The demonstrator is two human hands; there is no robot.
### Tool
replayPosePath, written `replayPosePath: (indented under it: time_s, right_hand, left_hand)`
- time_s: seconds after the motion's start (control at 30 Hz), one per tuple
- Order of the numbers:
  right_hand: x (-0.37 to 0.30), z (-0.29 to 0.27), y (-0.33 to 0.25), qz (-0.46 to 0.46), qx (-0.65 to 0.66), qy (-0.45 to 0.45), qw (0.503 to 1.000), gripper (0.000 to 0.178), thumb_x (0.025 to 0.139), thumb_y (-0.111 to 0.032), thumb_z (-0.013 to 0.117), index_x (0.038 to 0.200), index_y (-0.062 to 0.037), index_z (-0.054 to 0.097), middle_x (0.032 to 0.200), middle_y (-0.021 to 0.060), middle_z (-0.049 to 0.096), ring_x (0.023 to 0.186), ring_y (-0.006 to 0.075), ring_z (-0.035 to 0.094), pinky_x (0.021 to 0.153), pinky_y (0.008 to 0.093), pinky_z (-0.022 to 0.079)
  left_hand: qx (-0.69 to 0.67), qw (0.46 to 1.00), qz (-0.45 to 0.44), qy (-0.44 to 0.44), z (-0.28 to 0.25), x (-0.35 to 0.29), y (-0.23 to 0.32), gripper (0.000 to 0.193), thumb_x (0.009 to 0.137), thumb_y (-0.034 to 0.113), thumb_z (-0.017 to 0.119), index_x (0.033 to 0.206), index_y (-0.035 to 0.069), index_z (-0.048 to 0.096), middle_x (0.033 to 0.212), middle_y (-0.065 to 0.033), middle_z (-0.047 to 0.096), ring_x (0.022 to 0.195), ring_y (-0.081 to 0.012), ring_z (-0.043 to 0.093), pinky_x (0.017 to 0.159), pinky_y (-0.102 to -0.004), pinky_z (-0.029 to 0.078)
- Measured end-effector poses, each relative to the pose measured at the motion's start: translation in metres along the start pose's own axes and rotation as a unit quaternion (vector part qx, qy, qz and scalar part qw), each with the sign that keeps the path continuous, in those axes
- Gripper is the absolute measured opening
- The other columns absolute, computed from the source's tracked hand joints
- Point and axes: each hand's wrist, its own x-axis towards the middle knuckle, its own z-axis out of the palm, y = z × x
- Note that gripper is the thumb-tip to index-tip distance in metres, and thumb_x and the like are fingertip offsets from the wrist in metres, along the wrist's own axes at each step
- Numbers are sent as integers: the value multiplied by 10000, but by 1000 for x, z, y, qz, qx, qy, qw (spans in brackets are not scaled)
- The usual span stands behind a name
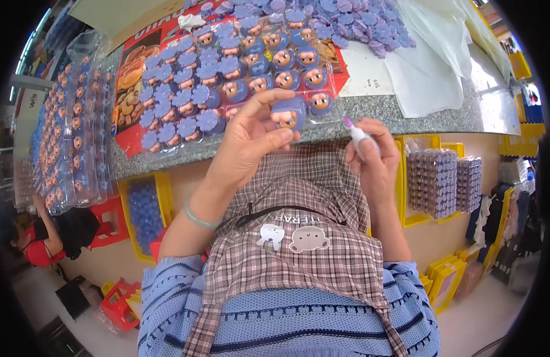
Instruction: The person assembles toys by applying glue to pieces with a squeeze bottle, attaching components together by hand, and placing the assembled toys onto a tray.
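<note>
Between the thumb and fingers of my left hand (242, 137) is a small blue doll head (285, 113) with a pinkish face, held above the near edge of the table. My right hand (382, 157) grips a small white squeeze bottle (362, 140) with a purple tip, pointing up and left, apart from the head. Beyond my left hand lies a transparent plastic tray (326, 122) with rows of similar heads. Purple flower-shaped pieces (186, 127) cover the heads on its left side; heads on the right show their faces uncovered.
Loose purple flower pieces (361, 24) are heaped at the back of the speckled grey table (429, 122). Stacked filled trays (73, 137) stand at left. White plastic sheeting (426, 65) drapes the right side. Yellow crates (147, 211) sit below, and another person's arm (47, 229) shows at far left.
</note>
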Motion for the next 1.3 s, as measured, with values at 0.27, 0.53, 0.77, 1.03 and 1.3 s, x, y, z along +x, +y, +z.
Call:
replayPosePath:
  time_s: [0.27, 0.53, 0.77, 1.03, 1.3]
  right_hand:
    - [4, 9, -26, -82, -19, -17, 996, 336, 859, -70, 673, 1143, -5, 504, 962, 131, 615, 572, 113, 571, 440, 188, 411]
    - [-6, 26, -35, -167, -134, -6, 977, 381, 887, -156, 668, 1187, 2, 493, 958, 190, 651, 598, 121, 596, 485, 191, 446]
    - [-8, 26, -32, -218, -183, -42, 958, 379, 950, -248, 581, 1211, 9, 483, 956, 204, 648, 631, 139, 612, 521, 213, 474]
    - [-9, 22, -29, -249, -249, -72, 933, 373, 970, -261, 540, 1215, 13, 474, 970, 210, 644, 640, 148, 616, 533, 222, 486]
    - [-10, 22, -26, -256, -253, -63, 931, 357, 969, -253, 544, 1201, 10, 478, 972, 218, 650, 638, 144, 618, 535, 215, 487]
  left_hand:
    - [-87, 994, -66, -28, 0, -15, -13, 470, 956, 204, 522, 1369, 2, 426, 1127, -138, 610, 937, -157, 613, 778, -252, 494]
    - [-79, 995, -59, -34, 6, -24, -18, 469, 948, 207, 534, 1359, 4, 435, 1148, -132, 610, 962, -135, 595, 807, -250, 484]
    - [-85, 992, -87, -43, 4, -24, -23, 472, 932, 196, 542, 1350, -2, 449, 1172, -138, 608, 974, -116, 585, 850, -263, 479]
    - [-92, 988, -110, -52, 3, -24, -25, 487, 929, 190, 547, 1357, -17, 442, 1160, -106, 611, 957, -107, 583, 871, -267, 476]
    - [-92, 986, -125, -57, 5, -25, -25, 482, 926, 192, 560, 1346, -21, 458, 1060, -57, 611, 928, -100, 573, 869, -264, 479]
